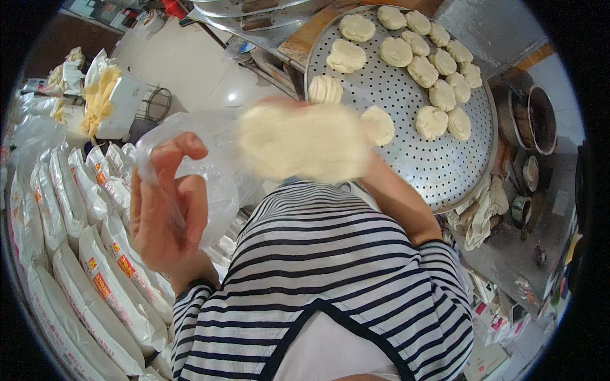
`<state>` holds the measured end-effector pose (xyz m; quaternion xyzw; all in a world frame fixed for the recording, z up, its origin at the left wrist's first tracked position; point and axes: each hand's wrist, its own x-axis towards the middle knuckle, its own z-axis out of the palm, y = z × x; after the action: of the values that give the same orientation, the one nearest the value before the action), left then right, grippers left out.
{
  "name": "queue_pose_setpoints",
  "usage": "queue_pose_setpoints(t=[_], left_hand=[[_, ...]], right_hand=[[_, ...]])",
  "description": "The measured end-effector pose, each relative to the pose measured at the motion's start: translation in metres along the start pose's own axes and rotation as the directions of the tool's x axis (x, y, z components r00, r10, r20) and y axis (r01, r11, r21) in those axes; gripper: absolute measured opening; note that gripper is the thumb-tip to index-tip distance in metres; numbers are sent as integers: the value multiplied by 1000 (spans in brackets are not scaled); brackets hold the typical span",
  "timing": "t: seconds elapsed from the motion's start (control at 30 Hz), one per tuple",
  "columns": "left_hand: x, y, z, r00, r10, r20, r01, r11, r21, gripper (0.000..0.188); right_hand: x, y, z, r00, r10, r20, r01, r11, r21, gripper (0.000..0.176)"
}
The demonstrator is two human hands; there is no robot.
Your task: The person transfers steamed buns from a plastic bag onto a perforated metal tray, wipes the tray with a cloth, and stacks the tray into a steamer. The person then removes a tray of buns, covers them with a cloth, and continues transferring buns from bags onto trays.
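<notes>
My left hand (167, 209) has its fingers curled in a thin clear plastic bag (214, 200), whose film drapes over the fingertips and hangs beside the palm. In front of my chest my right hand (374, 166) grips a pale dough bun (302, 140), blurred by motion. Most of that hand is hidden behind the bun; the wrist shows at its lower right. Beyond it lies a round perforated metal steamer tray (395, 176) with several coiled and folded buns (422, 71), most of them grouped at the far right. A ridged bun (325, 89) sits near the tray's left rim.
Stacked white printed sacks (102, 281) fill the lower left. A white foam box (126, 102) with yellow items stands behind them. Metal steamer rings (257, 14) are at the top. Pots (541, 119) and a crumpled cloth (483, 214) sit right of the tray.
</notes>
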<state>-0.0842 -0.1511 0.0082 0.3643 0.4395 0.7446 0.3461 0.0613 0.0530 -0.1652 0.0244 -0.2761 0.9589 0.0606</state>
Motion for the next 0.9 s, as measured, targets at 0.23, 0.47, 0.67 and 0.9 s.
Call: queue_pose_setpoints(t=[0.23, 0.47, 0.67, 0.9], left_hand=[[-4, 15, -32, 927, 199, -318, -6, 855, 519, 35], [-6, -40, -147, 784, -184, -592, 333, 931, 152, 26], [-20, -32, -177, 826, -98, -555, 293, 916, 275, 32], [-15, -9, -131, 895, -15, -445, 177, 929, 324, 30]], right_hand=[[62, 29, -32, 910, -415, 14, -73, -192, -979, 70], [36, -55, -124, 856, -298, -423, -507, -642, -575, 104], [49, -80, -170, 894, -330, -303, -447, -603, -660, 86], [33, -118, -195, 592, -460, -662, -236, 686, -689, 83]])
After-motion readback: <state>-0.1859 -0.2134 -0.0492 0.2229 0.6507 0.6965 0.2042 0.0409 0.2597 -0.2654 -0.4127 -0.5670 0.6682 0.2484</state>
